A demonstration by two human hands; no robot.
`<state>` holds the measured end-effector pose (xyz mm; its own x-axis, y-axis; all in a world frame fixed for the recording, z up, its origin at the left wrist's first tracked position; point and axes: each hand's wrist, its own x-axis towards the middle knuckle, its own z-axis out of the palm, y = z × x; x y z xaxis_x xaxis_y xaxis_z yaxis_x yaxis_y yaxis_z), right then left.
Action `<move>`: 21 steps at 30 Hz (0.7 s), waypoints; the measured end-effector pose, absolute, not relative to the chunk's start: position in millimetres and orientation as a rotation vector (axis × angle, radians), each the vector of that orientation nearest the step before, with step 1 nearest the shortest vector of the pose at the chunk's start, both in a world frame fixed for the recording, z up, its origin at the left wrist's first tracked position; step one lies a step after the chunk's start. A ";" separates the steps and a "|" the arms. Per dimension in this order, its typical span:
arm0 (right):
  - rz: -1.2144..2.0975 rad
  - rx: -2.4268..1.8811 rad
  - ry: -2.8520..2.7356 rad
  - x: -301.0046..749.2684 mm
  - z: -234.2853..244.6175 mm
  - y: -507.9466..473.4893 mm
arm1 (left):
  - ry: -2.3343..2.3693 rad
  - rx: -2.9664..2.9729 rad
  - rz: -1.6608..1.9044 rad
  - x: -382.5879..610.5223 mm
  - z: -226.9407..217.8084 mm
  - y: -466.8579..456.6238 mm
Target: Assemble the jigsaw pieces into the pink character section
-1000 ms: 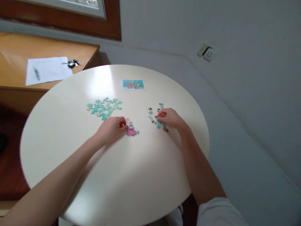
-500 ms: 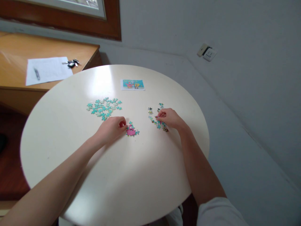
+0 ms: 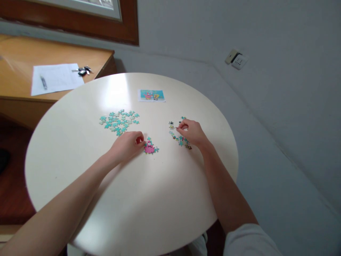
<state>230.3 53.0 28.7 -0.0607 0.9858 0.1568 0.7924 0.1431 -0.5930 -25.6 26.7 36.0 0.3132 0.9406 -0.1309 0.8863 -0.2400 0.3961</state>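
My left hand (image 3: 128, 145) rests on the round cream table (image 3: 133, 199), fingers curled, its fingertips touching the left edge of a small joined pink and teal puzzle cluster (image 3: 150, 147). My right hand (image 3: 192, 132) hovers over a scatter of mixed-colour puzzle pieces (image 3: 178, 136), thumb and forefinger pinched on a small piece. A pile of loose teal pieces (image 3: 118, 121) lies to the upper left of my left hand. A small reference picture (image 3: 151, 95) lies flat at the far side of the table.
A wooden desk (image 3: 16, 60) stands behind the table at the left, with a sheet of paper (image 3: 54, 78), a pen on it, and keys (image 3: 83, 70). A grey wall with a wall socket (image 3: 236, 59) rises to the right. Dark floor shows at the left.
My right hand has lifted slightly and shifted towards the far side of the mixed pieces, still pinching. My left hand stays by the pink cluster. The camera moved a little.
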 end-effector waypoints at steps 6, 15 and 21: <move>0.448 -1.569 -1.950 219.4 26.6 51.7 | 1.619 2.194 0.203 -25.1 35.6 27.0; 0.488 -1.356 -2.059 205.0 27.8 47.8 | 1.610 2.202 0.205 -26.7 33.3 27.7; 0.498 -1.320 -2.076 200.1 26.3 45.3 | 1.614 2.199 0.216 -26.7 33.1 28.1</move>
